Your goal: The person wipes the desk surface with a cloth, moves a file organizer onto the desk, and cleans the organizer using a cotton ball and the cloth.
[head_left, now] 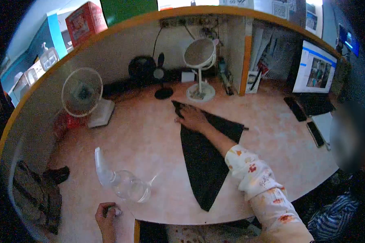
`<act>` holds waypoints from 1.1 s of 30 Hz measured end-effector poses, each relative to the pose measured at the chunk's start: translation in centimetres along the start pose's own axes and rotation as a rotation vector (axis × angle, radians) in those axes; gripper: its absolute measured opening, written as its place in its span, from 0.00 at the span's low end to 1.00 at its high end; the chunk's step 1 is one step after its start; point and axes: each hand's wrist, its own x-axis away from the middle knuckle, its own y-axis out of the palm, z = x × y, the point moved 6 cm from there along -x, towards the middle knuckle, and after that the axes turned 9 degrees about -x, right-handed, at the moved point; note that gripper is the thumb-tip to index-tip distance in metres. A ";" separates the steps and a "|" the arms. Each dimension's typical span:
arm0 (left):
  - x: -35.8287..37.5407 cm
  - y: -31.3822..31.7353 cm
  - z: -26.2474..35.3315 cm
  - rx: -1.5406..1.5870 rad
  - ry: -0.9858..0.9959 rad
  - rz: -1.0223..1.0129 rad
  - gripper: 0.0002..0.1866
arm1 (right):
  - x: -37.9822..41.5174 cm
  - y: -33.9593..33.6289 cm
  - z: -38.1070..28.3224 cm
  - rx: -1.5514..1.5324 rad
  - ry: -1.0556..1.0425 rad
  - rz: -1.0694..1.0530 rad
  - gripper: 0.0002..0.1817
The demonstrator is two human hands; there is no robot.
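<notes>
A black cloth (205, 166), folded to a rough triangle, lies on the desk in front of me. My right hand (192, 118) rests on its far corner, fingers stretched out over the fabric; the sleeve is white with a red and orange print. At the lower left, my left hand (106, 214) is closed near the desk's front edge. A small whitish bit shows at its fingers, too blurred to name. Just beyond that hand, a clear spray bottle (132, 187) with a white trigger head leans or lies on the desk.
Along the back stand a white fan (83, 92), a small black fan (163, 91) and a round mirror on a stand (199, 54). To the right are a laptop (314, 71), phones (315, 134) and a seated person's striped clothing (336, 216). A dark bag (38, 194) sits at left.
</notes>
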 end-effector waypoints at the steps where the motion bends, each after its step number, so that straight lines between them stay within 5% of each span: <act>1: 0.1 0.3 0.8 0.015 -0.022 0.006 0.09 | -0.4 -0.4 -0.1 -0.013 0.037 -0.029 0.33; 7: -0.4 0.3 0.6 -0.071 -0.014 0.026 0.10 | -2.4 0.9 1.2 -0.060 -0.174 0.354 0.32; 10: -0.3 0.1 -0.1 -0.025 -0.062 0.056 0.11 | -3.8 1.0 1.3 -0.091 -0.163 0.273 0.31; 13: -0.3 0.2 0.4 0.006 -0.062 0.019 0.11 | -4.5 1.1 1.1 -0.046 -0.236 0.416 0.30; 19: -0.2 0.5 0.5 0.027 -0.094 0.029 0.14 | -7.1 1.6 0.9 -0.052 -0.246 0.360 0.29; 22: -0.3 0.5 0.5 0.050 -0.065 0.016 0.13 | -7.3 1.8 1.0 -0.078 -0.095 0.171 0.32; 28: 0.0 0.6 1.2 0.084 -0.121 -0.001 0.13 | -7.3 1.5 0.6 -0.060 -0.118 0.203 0.30; 31: 0.4 0.8 2.2 0.097 -0.165 -0.027 0.14 | -7.7 1.1 0.2 -0.095 -0.034 -0.030 0.31; 33: 0.5 1.3 3.2 0.096 -0.149 -0.032 0.13 | -7.3 0.8 0.1 -0.095 -0.080 0.085 0.31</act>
